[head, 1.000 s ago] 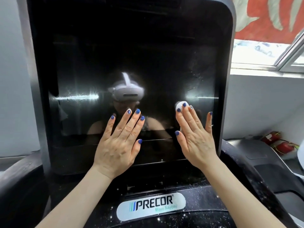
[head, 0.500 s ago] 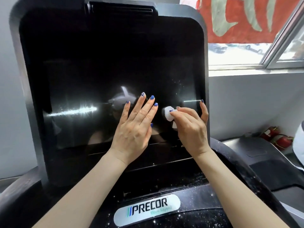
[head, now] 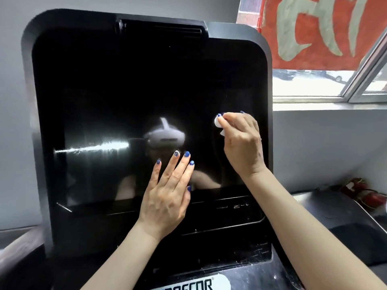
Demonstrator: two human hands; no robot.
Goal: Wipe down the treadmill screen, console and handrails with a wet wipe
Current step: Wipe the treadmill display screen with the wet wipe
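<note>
White wipe (head: 217, 123): a small bunched wad, pinched at the fingertips of the right hand and pressed to the screen glass, right of the middle and about halfway up.
Right hand (head: 243, 143): fingers curled in tight around the wad, knuckles facing out, blue-painted nails showing at the thumb and one finger behind; the wrist comes up from the lower right.
Left hand (head: 167, 197): laid flat on the glass, fingers straight and close together, pointing up and a little to the right, holding nothing; it sits lower than the right hand and well apart from the wipe.
Screen (head: 125, 91): a big dark glossy panel, upright, with rounded corners and a grey rim; it mirrors a white headset near the middle and a bright streak of light on the left side.
Screen's lower edge: a darker band below the glass with a few small slots at its right end, just under the right forearm.
Console (head: 257, 268): black and speckled with pale dust, spreading out beneath the screen; a white brand label (head: 194, 284) is cut off at the bottom of the view.
Window (head: 314, 84): off to the right, metal-framed, with a red banner (head: 324, 32) hanging outside it.
Red items (head: 364, 193): low against the right wall, too blurred to make out.
</note>
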